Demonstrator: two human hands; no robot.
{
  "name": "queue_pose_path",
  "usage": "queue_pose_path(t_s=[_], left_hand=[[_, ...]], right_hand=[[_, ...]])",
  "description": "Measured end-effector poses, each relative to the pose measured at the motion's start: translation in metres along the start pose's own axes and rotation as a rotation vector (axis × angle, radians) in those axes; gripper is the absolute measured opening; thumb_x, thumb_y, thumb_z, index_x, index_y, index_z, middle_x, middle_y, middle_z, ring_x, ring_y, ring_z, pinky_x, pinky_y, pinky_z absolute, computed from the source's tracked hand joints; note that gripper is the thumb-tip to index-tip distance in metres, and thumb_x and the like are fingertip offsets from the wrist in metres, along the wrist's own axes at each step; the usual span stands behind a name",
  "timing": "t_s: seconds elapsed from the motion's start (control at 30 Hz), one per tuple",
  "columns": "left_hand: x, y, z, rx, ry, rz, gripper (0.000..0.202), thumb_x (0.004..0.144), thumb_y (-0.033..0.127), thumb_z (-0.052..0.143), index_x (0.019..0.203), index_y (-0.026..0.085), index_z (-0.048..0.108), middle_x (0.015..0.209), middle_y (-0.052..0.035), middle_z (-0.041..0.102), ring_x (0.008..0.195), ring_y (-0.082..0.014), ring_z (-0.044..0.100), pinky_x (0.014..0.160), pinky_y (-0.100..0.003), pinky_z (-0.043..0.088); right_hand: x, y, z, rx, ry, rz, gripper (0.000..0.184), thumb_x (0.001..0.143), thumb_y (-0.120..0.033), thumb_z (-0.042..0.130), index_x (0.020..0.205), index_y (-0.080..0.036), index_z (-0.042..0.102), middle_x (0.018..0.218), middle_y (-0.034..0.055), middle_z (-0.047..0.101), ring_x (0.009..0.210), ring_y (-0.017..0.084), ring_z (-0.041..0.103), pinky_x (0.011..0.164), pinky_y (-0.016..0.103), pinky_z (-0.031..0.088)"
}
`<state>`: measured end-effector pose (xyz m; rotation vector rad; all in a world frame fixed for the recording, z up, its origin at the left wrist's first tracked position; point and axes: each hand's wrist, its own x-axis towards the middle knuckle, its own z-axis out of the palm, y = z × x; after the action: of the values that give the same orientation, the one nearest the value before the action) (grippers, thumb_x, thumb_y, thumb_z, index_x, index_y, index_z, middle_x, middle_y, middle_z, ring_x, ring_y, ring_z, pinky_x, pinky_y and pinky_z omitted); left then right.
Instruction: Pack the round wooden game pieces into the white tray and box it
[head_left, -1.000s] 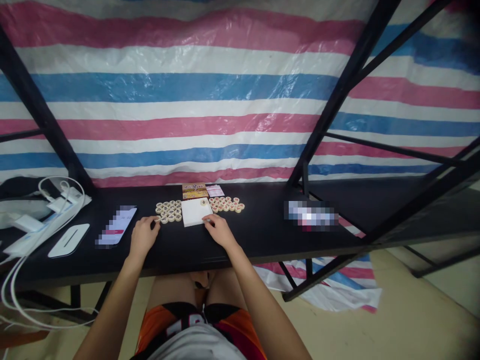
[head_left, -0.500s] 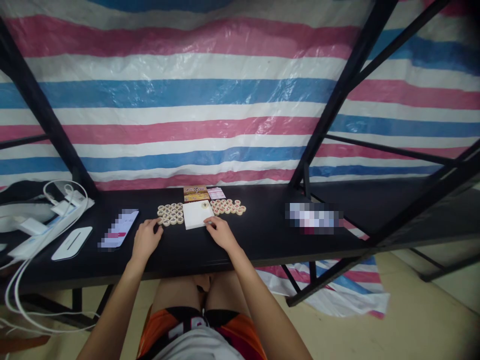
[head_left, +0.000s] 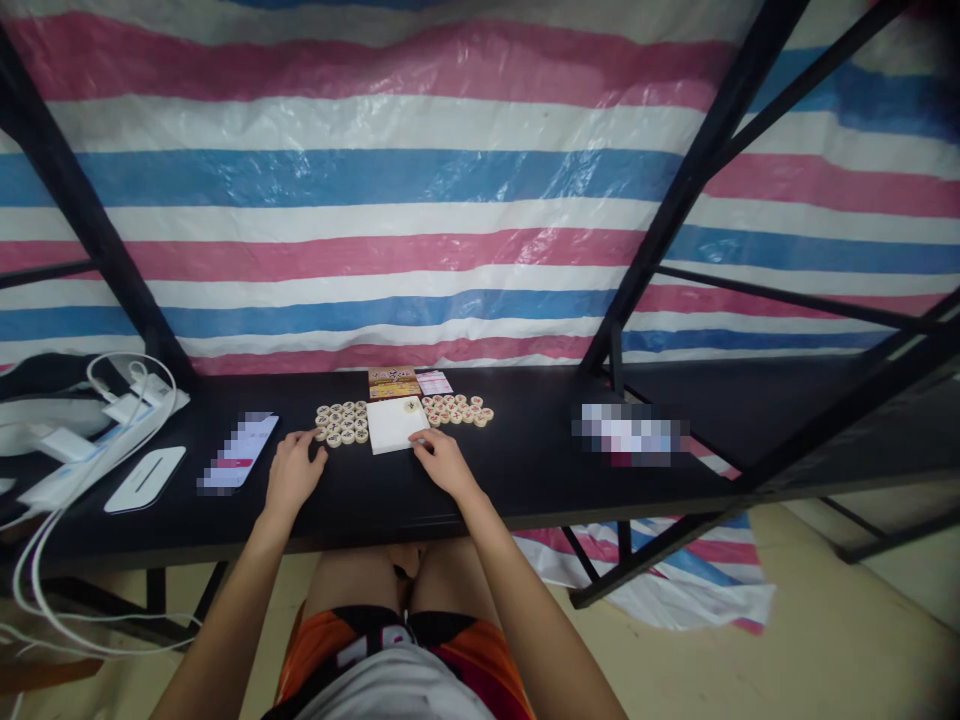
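Round Chinese chess pieces with dark characters (head_left: 346, 422) lie packed in rows left of a white square (head_left: 391, 430), which may be a box lid or a pad. One single piece (head_left: 410, 405) sits on its upper right part. Pieces with red characters (head_left: 455, 410) are grouped just right of the white square. My left hand (head_left: 295, 470) rests on the table, fingers apart, fingertips at the lower left edge of the dark pieces. My right hand (head_left: 444, 460) lies with its fingertips at the lower right corner of the white square, nothing visible in its grasp.
Behind the white square are a brown printed box (head_left: 394, 383) and a small printed paper (head_left: 435, 383). On the left lie a phone (head_left: 244, 455), a white flat device (head_left: 145, 480) and a power strip (head_left: 105, 445) with cables. A blurred item (head_left: 628, 432) lies right on the black table (head_left: 525, 460).
The view has shifted very slightly. Both hands, the pieces and the white square keep their places relative to each other.
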<state>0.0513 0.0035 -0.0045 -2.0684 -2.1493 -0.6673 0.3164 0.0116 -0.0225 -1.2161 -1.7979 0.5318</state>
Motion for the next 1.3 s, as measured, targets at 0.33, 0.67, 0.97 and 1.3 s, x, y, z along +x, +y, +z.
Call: queue_pose_path(t_s=[0.33,0.67,0.97,1.3], left_hand=[[0.0011,-0.0037,0.0023,0.022,-0.018,0.063,0.034,0.085,0.030,0.044,0.110,0.017,0.063,0.109,-0.0090,0.061,0.095,-0.0268,0.054,0.085,-0.037,0.044],[0.0006,-0.0033,0.0013,0.018,-0.007,0.099,0.035,0.085,0.030,0.043,0.110,0.017,0.064,0.111,-0.0081,0.063,0.094,-0.0272,0.054,0.085,-0.037,0.044],[0.0003,-0.0027,-0.0001,0.011,-0.023,0.111,0.035,0.084,0.029,0.044,0.110,0.017,0.065,0.114,-0.0071,0.064,0.097,-0.0291,0.054,0.085,-0.038,0.044],[0.0004,-0.0043,0.0019,0.000,0.000,0.109,0.031,0.083,0.029,0.045,0.103,0.018,0.067,0.109,-0.0080,0.064,0.094,-0.0285,0.054,0.083,-0.038,0.045]], right_hand=[[0.0003,0.0025,0.0009,-0.001,-0.007,0.000,0.020,0.081,-0.020,0.048,0.088,-0.019,0.067,0.083,0.0022,0.063,0.070,0.013,0.055,0.074,0.026,0.043],[0.0003,-0.0021,-0.0015,-0.005,-0.006,0.008,0.019,0.081,-0.020,0.049,0.087,-0.019,0.067,0.083,0.0024,0.064,0.071,0.014,0.056,0.075,0.026,0.043],[0.0004,0.0031,0.0020,0.002,-0.001,-0.001,0.021,0.082,-0.021,0.047,0.089,-0.020,0.067,0.085,0.0023,0.063,0.070,0.013,0.055,0.075,0.026,0.043],[-0.0001,-0.0016,-0.0006,-0.006,-0.004,0.010,0.020,0.081,-0.021,0.048,0.088,-0.020,0.067,0.083,0.0024,0.063,0.070,0.014,0.056,0.075,0.027,0.043]])
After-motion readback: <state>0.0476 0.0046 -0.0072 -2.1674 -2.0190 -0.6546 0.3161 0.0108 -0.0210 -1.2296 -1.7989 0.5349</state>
